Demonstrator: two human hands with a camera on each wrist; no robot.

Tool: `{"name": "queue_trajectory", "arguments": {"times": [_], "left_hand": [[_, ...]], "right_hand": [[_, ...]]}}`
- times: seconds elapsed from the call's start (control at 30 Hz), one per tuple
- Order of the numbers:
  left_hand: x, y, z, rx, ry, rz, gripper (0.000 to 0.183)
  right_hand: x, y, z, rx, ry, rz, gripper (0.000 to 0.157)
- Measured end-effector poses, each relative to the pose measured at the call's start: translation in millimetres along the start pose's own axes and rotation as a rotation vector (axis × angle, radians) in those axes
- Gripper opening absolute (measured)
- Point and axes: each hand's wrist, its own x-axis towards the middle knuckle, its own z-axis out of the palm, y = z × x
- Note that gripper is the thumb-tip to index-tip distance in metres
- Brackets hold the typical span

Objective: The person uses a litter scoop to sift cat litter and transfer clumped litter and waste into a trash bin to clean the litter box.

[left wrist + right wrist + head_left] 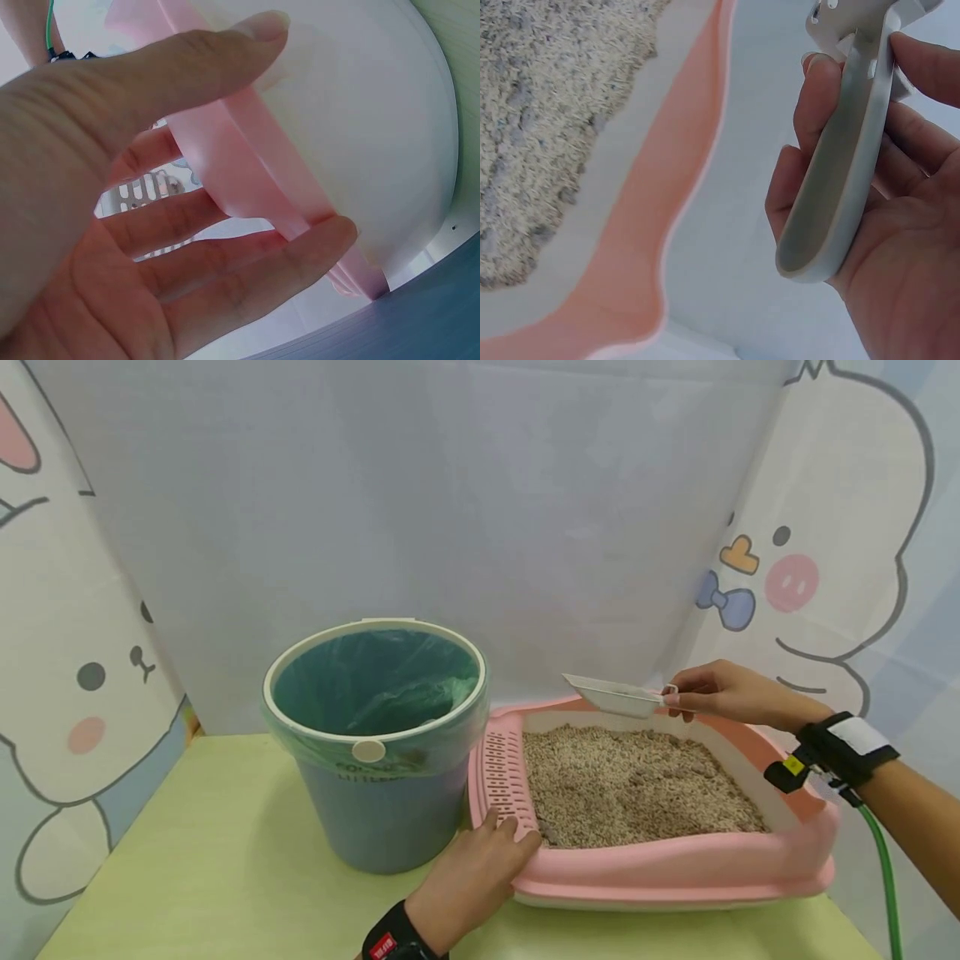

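Note:
A pink-rimmed litter box holds grainy tan litter. My left hand grips the box's front left corner; in the left wrist view, the thumb lies along the outer wall while the fingers reach over the pink rim. Above the litter, toward the back right, my right hand holds a white litter scoop roughly level. The right wrist view shows its hollow handle between the thumb and curled fingers. What lies in the scoop's pan is hidden by its side wall.
A blue-grey bin with a green plastic liner and a pale ring stands directly left of the litter box. Both rest on a yellow-green table. A cartoon-printed curtain hangs behind. A green cable trails from the right wrist.

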Motion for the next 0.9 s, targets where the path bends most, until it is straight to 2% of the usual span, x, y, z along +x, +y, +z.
{"name": "queue_trajectory", "arguments": {"times": [0.17,0.3,0.4,0.57,0.67,0.73,0.9], "left_hand": [[0.1,-1.3,-1.9,0.002,-0.011,-0.001,0.056],[-1.4,-1.8,-1.4,0.017,0.004,0.004,0.055],[-2.3,-1.6,-0.5,0.018,0.010,0.005,0.056],[-4.0,0.1,1.3,0.017,0.022,0.023,0.057],[-5.0,0.3,2.2,0.040,0.047,0.028,0.055],[-5.2,0.1,2.6,0.048,0.055,0.026,0.054],[-3.7,0.0,3.8,0.020,0.057,0.030,0.053]], "right_hand": [[5.0,-12.4,-15.4,-0.037,0.041,0.004,0.022],[15.7,-29.8,-24.1,-0.052,0.057,-0.033,0.023],[27.2,-51.0,-29.3,-0.046,0.071,-0.079,0.021],[52.8,-100.6,-31.2,-0.033,0.077,-0.137,0.021],[73.2,-131.8,-25.4,-0.074,0.087,-0.212,0.020],[87.8,-151.4,-16.8,-0.097,0.104,-0.296,0.018],[115.4,-193.2,20.1,-0.237,0.180,-0.538,0.014]]}}
